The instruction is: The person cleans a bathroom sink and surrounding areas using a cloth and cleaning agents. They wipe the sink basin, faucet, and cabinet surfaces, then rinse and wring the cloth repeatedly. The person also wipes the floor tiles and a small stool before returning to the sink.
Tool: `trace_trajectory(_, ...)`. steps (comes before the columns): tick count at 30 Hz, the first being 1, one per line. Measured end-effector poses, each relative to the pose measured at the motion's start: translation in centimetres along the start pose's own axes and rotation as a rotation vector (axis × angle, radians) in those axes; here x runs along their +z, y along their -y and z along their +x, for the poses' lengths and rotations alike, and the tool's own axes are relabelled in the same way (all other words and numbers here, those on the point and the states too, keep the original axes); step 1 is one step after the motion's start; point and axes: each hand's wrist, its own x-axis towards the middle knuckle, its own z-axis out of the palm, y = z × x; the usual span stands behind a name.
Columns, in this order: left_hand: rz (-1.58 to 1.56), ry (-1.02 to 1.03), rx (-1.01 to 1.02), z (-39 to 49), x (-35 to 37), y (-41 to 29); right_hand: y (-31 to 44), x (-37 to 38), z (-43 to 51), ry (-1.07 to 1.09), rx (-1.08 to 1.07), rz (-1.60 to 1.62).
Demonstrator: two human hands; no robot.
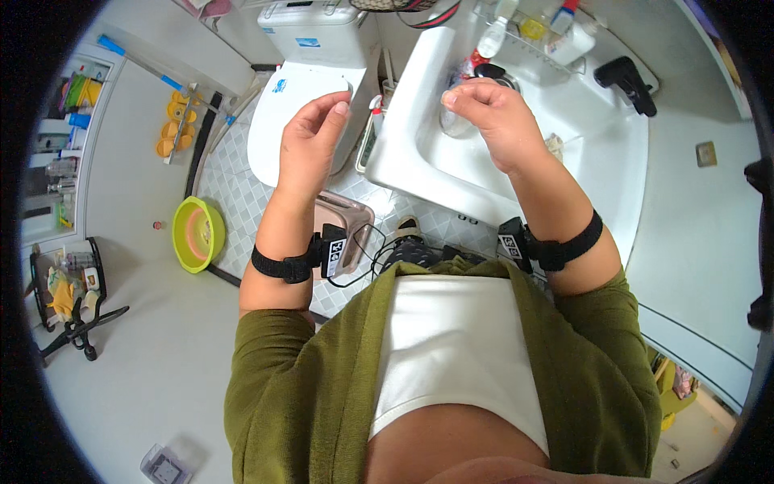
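My left hand [311, 142] is raised in front of the white toilet [266, 136]. Its fingers are curled in and the thumb meets the index finger; nothing shows between them. Over the white washbasin [396, 157] is my right hand [499, 121], thumb and index fingertips pinched together, with no object visible in the pinch. Below and beside its fingertips, a clear item [452, 124], perhaps a plastic bottle, lies in the basin, partly hidden by the hand. A dark round item [490, 71] sits just behind the hand. Both forearms carry a strapped-on black device.
A black faucet [626, 85] rises at the basin's right. Behind, a wire rack [529, 45] holds a white bottle [571, 43] and a yellow item [532, 29]. Near my feet are a pink plastic stool [364, 215] and loose black cables. A yellow-green basin [198, 257] stands left.
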Motion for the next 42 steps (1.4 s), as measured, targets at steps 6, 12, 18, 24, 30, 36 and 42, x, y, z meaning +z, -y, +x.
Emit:
trace_trajectory(6,0.744,0.02,0.888,-1.6,6.4,-4.3,1.9,-3.7,-3.2,0.152,0.158,0.078)
trace_trajectory(12,0.825,0.307,1.0,-3.5,12.3,-6.8,3.9,-7.6,-6.7,0.323,0.193,0.05)
trace_trajectory(18,0.765,0.331,0.933,-4.4,16.2,-6.7,4.5,-10.9,-9.7,0.185,0.081,-0.206)
trace_trajectory(24,0.536,0.365,0.494,-5.3,18.3,-5.9,2.9,-12.0,-11.3,-0.158,-0.437,-0.413)
trace_trajectory(30,-0.193,0.616,-0.132,-4.5,18.6,-4.7,1.2,-10.4,-10.4,-0.003,-0.254,0.315)
trace_trajectory(36,-0.425,0.815,-0.394,-2.0,15.7,-4.4,0.7,-8.0,-8.4,0.116,-0.131,0.692)
trace_trajectory(42,-0.122,0.689,-0.228,0.4,10.6,-3.7,1.0,-4.3,-6.2,-0.074,-0.191,0.28)
